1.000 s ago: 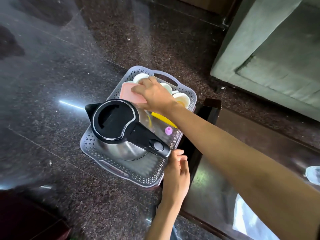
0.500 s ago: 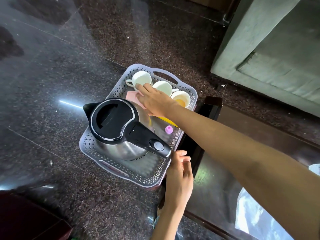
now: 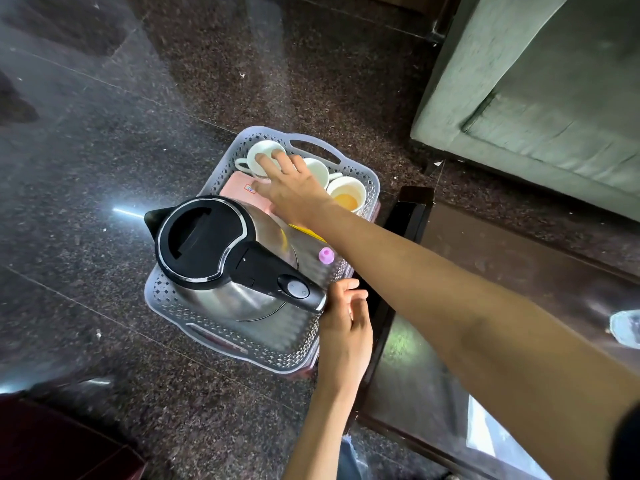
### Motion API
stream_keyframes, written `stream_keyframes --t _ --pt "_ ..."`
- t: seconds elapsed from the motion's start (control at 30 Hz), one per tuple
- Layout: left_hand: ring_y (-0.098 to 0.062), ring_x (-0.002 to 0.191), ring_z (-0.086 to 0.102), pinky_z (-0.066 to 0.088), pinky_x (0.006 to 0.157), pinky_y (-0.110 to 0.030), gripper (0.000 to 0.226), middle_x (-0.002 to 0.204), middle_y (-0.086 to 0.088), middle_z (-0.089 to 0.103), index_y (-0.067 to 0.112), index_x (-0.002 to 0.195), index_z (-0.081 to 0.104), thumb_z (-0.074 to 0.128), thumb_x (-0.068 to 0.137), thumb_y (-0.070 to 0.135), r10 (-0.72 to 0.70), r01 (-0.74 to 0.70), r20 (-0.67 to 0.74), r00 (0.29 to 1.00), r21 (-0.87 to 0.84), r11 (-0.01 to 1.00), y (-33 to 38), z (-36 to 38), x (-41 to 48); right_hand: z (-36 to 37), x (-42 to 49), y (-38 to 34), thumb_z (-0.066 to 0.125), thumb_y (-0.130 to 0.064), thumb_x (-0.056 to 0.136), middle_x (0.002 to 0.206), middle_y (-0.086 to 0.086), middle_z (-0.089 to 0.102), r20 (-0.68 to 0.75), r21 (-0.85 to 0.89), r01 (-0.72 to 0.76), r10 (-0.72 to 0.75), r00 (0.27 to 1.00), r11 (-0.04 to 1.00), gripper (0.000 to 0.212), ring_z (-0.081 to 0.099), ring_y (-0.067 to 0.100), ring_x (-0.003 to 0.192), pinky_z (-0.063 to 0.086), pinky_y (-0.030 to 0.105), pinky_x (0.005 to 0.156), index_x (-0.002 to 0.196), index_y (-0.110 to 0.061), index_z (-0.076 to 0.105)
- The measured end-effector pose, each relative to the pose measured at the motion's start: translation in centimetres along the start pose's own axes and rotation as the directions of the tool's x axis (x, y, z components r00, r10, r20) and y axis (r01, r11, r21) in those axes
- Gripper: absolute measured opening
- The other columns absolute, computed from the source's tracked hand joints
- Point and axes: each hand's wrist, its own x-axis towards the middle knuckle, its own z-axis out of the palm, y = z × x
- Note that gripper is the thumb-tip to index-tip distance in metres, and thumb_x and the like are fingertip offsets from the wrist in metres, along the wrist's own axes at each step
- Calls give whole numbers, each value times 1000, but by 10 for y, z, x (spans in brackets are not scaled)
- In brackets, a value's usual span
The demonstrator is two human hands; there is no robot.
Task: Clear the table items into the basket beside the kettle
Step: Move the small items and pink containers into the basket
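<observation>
A grey lattice basket (image 3: 214,337) stands on the dark stone floor. In it are a steel kettle (image 3: 201,244) with a black lid, a flat pink box (image 3: 239,188), a yellow item (image 3: 304,232), a small purple cap (image 3: 326,255) and three white cups (image 3: 265,152) (image 3: 318,171) (image 3: 346,195), the right one holding orange liquid. My right hand (image 3: 294,188) hovers over the far end with fingers spread, its fingertips over the left cup and its thumb by the pink box. My left hand (image 3: 346,327) is loosely curled beside the basket's right rim, next to the kettle handle.
A dark wooden table (image 3: 519,271) with a glossy top stands right of the basket; a clear plastic item (image 3: 627,327) lies at its right edge. A grey-green sofa (image 3: 536,98) fills the upper right. A dark red object (image 3: 52,445) sits at the lower left.
My right hand lowered the pink box into the basket behind the kettle, let it go and spread its fingers over the left cup. My left hand stayed at the rim.
</observation>
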Motion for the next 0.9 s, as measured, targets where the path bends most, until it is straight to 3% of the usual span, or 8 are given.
stream_keyframes --t 0.1,0.2,0.33,0.4,0.47,0.53,0.7,0.9 --pt "-7 89 64 44 75 -9 18 93 6 66 16 108 51 46 93 7 1 -2 -18 1000 -31 1000 1 0 0 -1 -5 3 55 -35 90 154 12 19 24 93 -52 50 998 994 50 23 36 136 26 44 107 139 -30 43" --pt "-14 94 66 49 85 -26 18 93 7 66 15 108 52 46 94 6 11 -13 -27 1000 -44 999 0 3 -2 -10 -24 13 56 -31 87 152 12 23 -2 235 -118 122 993 965 58 24 34 135 26 44 108 143 -31 39" --pt "-16 94 66 47 81 -16 19 96 1 67 11 109 52 45 93 3 32 -34 -49 998 -46 998 6 12 -7 -16 -69 33 60 -24 82 141 18 40 -116 399 -195 260 959 896 52 37 39 123 36 48 100 133 -18 53" --pt "-17 95 66 48 82 -18 19 96 1 67 12 108 52 44 94 4 25 -28 -46 999 -54 998 8 19 -10 -12 -98 46 63 -20 79 132 23 47 -187 461 -232 349 918 857 47 44 42 115 41 50 94 125 -11 59" --pt "-19 96 65 49 88 -31 19 96 2 67 14 107 52 42 94 5 38 -39 -29 999 -33 999 12 30 -16 -10 -133 60 62 -19 80 127 24 49 -215 520 -286 447 868 805 43 46 42 111 43 51 92 121 -8 61" --pt "-18 97 65 49 89 -35 19 95 4 66 16 106 51 41 94 4 52 -52 -5 999 -27 998 18 44 -24 -9 -171 71 57 -21 83 124 23 49 -221 578 -352 556 801 737 39 46 40 110 42 49 95 119 -8 61" --pt "-13 95 64 44 77 -9 19 93 11 65 15 109 53 43 95 6 86 -84 96 992 -17 996 36 100 -57 -3 -280 93 62 -12 83 126 17 46 -168 648 -532 784 597 545 34 41 34 114 35 38 100 117 -11 62" --pt "-8 96 63 41 72 -3 21 100 6 67 19 111 53 42 95 10 89 -103 243 966 46 994 46 185 -108 21 -417 114 64 -8 81 123 20 47 -56 668 -672 923 382 319 29 42 36 111 36 37 96 111 -8 65"
